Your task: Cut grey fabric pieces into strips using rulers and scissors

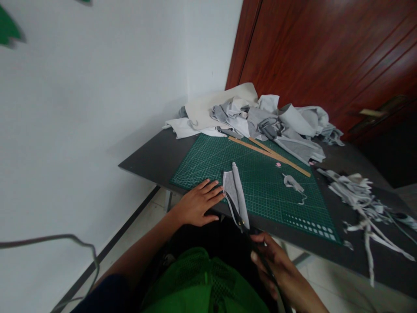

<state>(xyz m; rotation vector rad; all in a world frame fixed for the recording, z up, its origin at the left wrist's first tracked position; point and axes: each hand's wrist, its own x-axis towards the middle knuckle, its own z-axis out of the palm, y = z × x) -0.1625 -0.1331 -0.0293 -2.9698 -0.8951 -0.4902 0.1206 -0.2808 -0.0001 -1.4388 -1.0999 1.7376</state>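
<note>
My left hand [202,203] lies flat on the near left edge of the green cutting mat [260,191], its fingers stretched out. Its fingertips reach the left side of a narrow piece of grey fabric [240,191], which has a rolled or folded strip along it. In my right hand [272,263] is a pair of black scissors [243,226], held below the table edge. The blades lie along the fabric's near part, pointing away from me. Whether the blades have fabric between them, I cannot tell.
A heap of grey and white fabric [263,121] covers the table's back. Two crossed wooden rulers [276,158] lie on the mat near a small fabric scrap [293,182]. Tangled fabric strips [355,195] spread across the right side, some hanging over the edge. A white wall [97,87] stands left.
</note>
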